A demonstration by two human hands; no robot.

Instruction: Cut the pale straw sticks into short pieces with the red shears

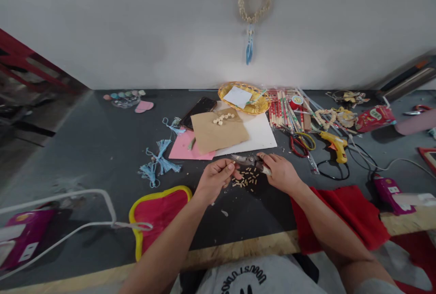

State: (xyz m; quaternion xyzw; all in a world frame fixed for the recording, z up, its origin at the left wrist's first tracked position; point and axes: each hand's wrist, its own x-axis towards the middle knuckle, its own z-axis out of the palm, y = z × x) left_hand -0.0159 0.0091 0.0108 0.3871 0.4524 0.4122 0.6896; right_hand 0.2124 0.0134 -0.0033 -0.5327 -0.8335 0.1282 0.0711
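My right hand (282, 172) is wrapped round the handles of a pair of cutting shears (248, 160), whose blades point left. My left hand (216, 178) is closed in a pinch close to the blade tips; a thin wooden stick (234, 163) seems to stick out of its fingertips, mostly hidden. Several short cut stick pieces (250, 178) lie scattered on the dark table below the shears. Just beyond the hands, a brown paper sheet (221, 137) carries a small cluster of cream beads or pieces (224, 118).
Behind lie a golden basket (262, 107), a black phone (199, 111) and many patterned sticks (284, 108). A yellow glue gun (335, 145) and red-handled pliers (298, 147) are at right. Blue tassels (162, 157) are at left. Purple power strips (391, 194) with cords flank the work.
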